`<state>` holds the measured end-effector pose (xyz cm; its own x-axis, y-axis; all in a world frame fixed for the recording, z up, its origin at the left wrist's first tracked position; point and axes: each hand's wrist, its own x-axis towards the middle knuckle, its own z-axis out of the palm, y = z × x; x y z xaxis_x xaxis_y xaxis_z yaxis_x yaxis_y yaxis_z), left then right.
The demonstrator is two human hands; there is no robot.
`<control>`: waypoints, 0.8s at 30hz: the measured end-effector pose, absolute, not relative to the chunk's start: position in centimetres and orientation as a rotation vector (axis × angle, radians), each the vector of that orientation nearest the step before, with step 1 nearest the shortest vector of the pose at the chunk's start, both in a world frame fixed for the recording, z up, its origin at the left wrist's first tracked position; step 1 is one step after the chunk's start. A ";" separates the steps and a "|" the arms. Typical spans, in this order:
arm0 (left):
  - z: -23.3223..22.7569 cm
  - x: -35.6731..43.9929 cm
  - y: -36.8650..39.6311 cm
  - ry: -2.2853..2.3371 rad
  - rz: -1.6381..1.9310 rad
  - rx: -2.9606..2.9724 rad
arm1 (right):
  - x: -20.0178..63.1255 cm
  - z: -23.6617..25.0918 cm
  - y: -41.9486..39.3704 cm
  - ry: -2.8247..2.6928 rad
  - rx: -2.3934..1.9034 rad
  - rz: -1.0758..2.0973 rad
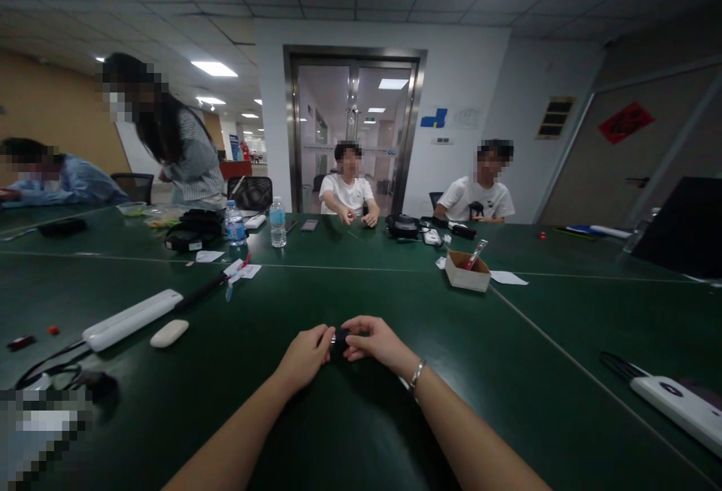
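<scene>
Green meeting table (361, 431) fills the near view, other people seated far across it. Left hand (307, 356) and right hand (375, 340) meet at the near centre, fingertips of both pinching a small dark object (340, 340) just above the surface. It looks mid-handling; nothing shows it finished.

A single head-worn camera looks forward and slightly down across the green table (361, 416), close above the left hand (307, 356) and right hand (375, 342).
</scene>
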<state>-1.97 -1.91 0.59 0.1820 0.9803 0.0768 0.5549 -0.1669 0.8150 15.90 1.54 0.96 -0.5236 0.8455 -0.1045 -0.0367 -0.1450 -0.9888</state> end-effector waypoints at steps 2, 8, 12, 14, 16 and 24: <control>1.2 -1.7 -1.1 1.470 0.782 1.869 | 16.0 0.7 2.1 -1.458 -0.944 1.692; 2.2 -1.7 -1.1 1.447 0.672 2.106 | 16.5 0.0 1.2 -1.432 -0.904 1.596; 2.3 -2.1 -2.6 1.455 0.572 2.204 | 16.5 0.0 -0.1 -1.473 -0.858 1.562; 2.5 -2.1 -3.0 1.460 0.552 2.211 | 16.4 0.0 -0.3 -1.471 -0.859 1.554; 2.7 -2.0 -3.1 1.450 0.548 2.207 | 16.4 -0.1 -0.4 -1.476 -0.858 1.553; 2.5 -2.1 -2.9 1.438 0.549 2.215 | 16.5 -0.1 -0.4 -1.499 -0.863 1.530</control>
<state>-2.05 -2.92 2.51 0.3800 0.9207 0.0891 0.7456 -0.3618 0.5595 16.48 -0.44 -0.05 -0.4398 0.8957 0.0658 -0.0840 0.0319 -0.9960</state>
